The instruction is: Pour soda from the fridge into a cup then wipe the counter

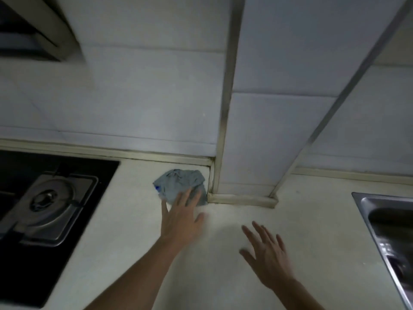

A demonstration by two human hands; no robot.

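Flatly, left hand (182,217) fingers touch cloth (180,183).

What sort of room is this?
Most likely a home kitchen: a gas stove set into a pale counter, a steel sink at right, and tiled walls behind.

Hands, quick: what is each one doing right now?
Left hand: open, straight fingers reaching onto the cloth, not gripping it.
Right hand: open, fingers spread, holding nothing.

Crumpled cloth rag (178,184), matt counter (223,276)
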